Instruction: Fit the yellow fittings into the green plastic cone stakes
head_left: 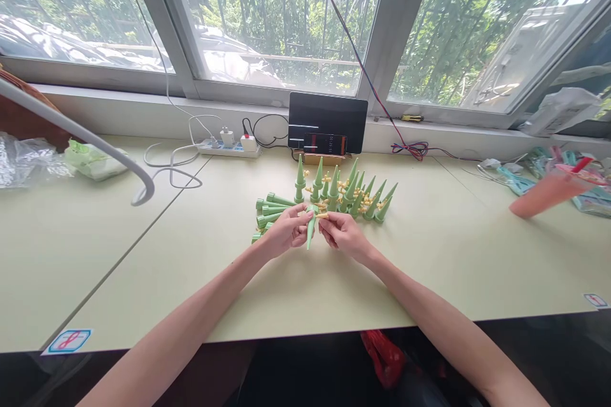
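Note:
My left hand (285, 232) is closed around a green cone-shaped spike (310, 230) whose tip points down toward me. My right hand (341, 233) pinches a small yellow piece (323, 215) at the spike's top end. Both hands hover just above the pale green table (429, 254). Right behind them stand several upright green spikes (351, 191) with small yellow parts among them. A few more green spikes (271, 208) lie on their sides to the left of that group.
A dark tablet (327, 117) with a phone (325, 144) propped before it stands at the window sill. A power strip (229, 148) with cables lies left of it. A white curved tube (71, 130) and plastic bags (28, 162) sit at left; colourful items (558, 184) at right.

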`<control>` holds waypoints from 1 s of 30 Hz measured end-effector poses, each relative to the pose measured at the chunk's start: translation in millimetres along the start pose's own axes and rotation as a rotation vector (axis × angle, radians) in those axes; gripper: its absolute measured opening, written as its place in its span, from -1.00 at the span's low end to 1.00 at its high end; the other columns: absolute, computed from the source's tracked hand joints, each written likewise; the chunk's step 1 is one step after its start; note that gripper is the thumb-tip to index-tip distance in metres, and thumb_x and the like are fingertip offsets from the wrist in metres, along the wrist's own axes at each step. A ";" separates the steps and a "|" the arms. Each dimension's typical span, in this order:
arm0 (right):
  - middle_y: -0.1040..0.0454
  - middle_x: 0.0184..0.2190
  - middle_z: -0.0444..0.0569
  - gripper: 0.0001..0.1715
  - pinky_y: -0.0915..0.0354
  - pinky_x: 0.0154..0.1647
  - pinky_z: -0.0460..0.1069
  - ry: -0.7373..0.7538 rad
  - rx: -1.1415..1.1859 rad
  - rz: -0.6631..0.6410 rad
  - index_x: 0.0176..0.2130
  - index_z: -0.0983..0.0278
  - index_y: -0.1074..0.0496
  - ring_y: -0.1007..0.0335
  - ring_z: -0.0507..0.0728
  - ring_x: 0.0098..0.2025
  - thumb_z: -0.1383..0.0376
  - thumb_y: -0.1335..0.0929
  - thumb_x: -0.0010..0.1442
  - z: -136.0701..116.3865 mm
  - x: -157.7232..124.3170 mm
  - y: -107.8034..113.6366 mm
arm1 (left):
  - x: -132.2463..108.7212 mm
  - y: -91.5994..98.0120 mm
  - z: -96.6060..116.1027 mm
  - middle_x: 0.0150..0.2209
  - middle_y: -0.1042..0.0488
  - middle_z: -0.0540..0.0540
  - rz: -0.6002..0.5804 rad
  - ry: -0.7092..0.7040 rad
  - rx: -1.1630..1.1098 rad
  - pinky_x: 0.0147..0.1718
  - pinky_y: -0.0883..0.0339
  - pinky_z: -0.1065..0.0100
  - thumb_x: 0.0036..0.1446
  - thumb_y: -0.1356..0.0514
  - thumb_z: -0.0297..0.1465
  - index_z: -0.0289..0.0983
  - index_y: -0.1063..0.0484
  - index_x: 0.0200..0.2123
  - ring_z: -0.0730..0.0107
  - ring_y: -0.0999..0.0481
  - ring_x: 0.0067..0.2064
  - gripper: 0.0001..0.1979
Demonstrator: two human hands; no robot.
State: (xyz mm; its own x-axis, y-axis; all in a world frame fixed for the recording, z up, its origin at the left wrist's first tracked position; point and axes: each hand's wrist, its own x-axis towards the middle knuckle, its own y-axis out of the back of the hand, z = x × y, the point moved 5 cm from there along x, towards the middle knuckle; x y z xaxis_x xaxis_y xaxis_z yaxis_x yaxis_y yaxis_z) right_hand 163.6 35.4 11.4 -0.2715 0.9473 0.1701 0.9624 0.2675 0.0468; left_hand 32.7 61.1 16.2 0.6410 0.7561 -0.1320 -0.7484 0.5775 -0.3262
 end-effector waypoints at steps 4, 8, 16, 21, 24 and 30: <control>-0.17 -0.72 -0.24 -0.63 -0.04 -0.68 -0.10 -0.008 0.007 0.005 -0.45 0.24 -0.32 -0.03 -0.05 -0.70 0.04 -0.31 0.25 1.5 0.2 0.3 | -0.2 0.3 -0.7 -0.63 -0.31 0.12 0.006 -0.013 0.003 -0.74 0.10 0.57 0.11 -0.29 -0.17 -0.23 -0.21 -0.30 0.69 -0.10 -0.75 -0.66; -0.17 -0.72 -0.25 -0.61 -0.05 -0.67 -0.10 -0.029 0.014 0.005 -0.44 0.24 -0.32 -0.02 -0.05 -0.70 0.02 -0.32 0.24 4.0 0.6 1.0 | 0.4 0.2 -1.2 -0.63 -0.28 0.14 0.009 -0.034 0.010 -0.73 0.13 0.58 0.11 -0.28 -0.17 -0.23 -0.20 -0.30 0.70 -0.09 -0.74 -0.65; -0.13 -0.71 -0.27 -0.62 -0.03 -0.69 -0.10 -0.057 0.074 -0.021 -0.44 0.25 -0.32 0.02 -0.07 -0.71 0.03 -0.33 0.24 9.9 1.4 1.4 | 1.6 6.3 -4.4 -0.68 -0.20 0.18 0.055 -0.104 0.148 -0.72 0.08 0.57 0.13 -0.25 -0.11 -0.20 -0.22 -0.25 0.63 -0.12 -0.72 -0.65; -0.08 -0.69 -0.28 -0.60 -0.02 -0.70 -0.12 -0.095 0.127 -0.029 -0.46 0.27 -0.30 0.02 -0.07 -0.68 0.04 -0.36 0.22 9.1 0.4 1.1 | -1.4 2.5 0.7 -0.69 -0.24 0.18 0.087 -0.175 0.291 -0.72 0.02 0.55 0.16 -0.20 -0.10 -0.18 -0.18 -0.23 0.60 -0.14 -0.73 -0.66; -0.05 -0.68 -0.28 -0.59 0.01 -0.69 -0.12 -0.128 0.167 -0.043 -0.46 0.28 -0.30 0.04 -0.08 -0.67 0.04 -0.37 0.21 7.5 -0.3 0.4 | -1.8 0.6 2.4 -0.70 -0.22 0.20 0.113 -0.212 0.370 -0.73 0.00 0.55 0.18 -0.18 -0.11 -0.17 -0.14 -0.21 0.59 -0.14 -0.73 -0.67; -0.02 -0.67 -0.28 -0.57 0.11 -0.69 -0.13 -0.196 0.293 -0.068 -0.48 0.28 -0.27 0.09 -0.09 -0.66 0.04 -0.40 0.18 9.2 -0.5 -0.7 | -1.1 0.2 0.7 -0.63 -0.26 0.18 0.139 -0.343 0.522 -0.69 -0.07 0.53 0.24 -0.12 -0.16 -0.18 -0.14 -0.19 0.59 -0.21 -0.70 -0.74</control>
State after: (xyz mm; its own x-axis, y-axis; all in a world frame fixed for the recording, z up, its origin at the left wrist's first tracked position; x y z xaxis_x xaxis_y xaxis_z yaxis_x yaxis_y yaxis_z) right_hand 163.1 36.4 2.3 -0.3576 0.9337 -0.0168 0.9085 0.3437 -0.2375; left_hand 31.7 60.6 16.9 0.5059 0.8402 0.1952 -0.8605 0.4758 0.1823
